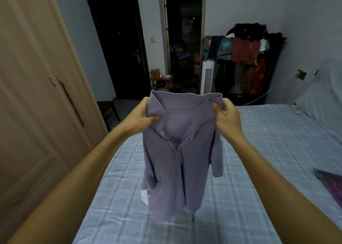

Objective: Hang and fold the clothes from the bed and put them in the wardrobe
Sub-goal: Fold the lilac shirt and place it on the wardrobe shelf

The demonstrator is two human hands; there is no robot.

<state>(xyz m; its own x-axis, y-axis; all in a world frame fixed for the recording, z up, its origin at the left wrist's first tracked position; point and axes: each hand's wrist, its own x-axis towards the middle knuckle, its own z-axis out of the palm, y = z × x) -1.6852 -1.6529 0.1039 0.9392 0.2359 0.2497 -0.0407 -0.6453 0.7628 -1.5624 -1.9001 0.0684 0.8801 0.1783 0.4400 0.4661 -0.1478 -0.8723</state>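
Here the fingers (pixel 154 118) of the left hand (pixel 140 117) are pinched shut on one shoulder of a purple shirt (pixel 177 160), and the right hand (pixel 226 117) is closed the same way on the other shoulder, thumb in front. Between the two hands the collar stands up, and below them the shirt hangs free in the air, its buttoned front facing the person and its hem just above the bed (pixel 259 151).

No hanger is in view and the shirt is not folded, so the job on this piece looks barely begun: it is only lifted and spread. Off to the right of the right hand, at the frame edge, another purple garment (pixel 331 186) lies on the bed, so more seems left to do.

The bed under the hands has a pale blue checked cover. To the left of the left hand stands the wardrobe (pixel 37 95), doors shut. Beyond the fingers are a dark door (pixel 118 43), an open doorway, and a loaded clothes rack (pixel 249 58).
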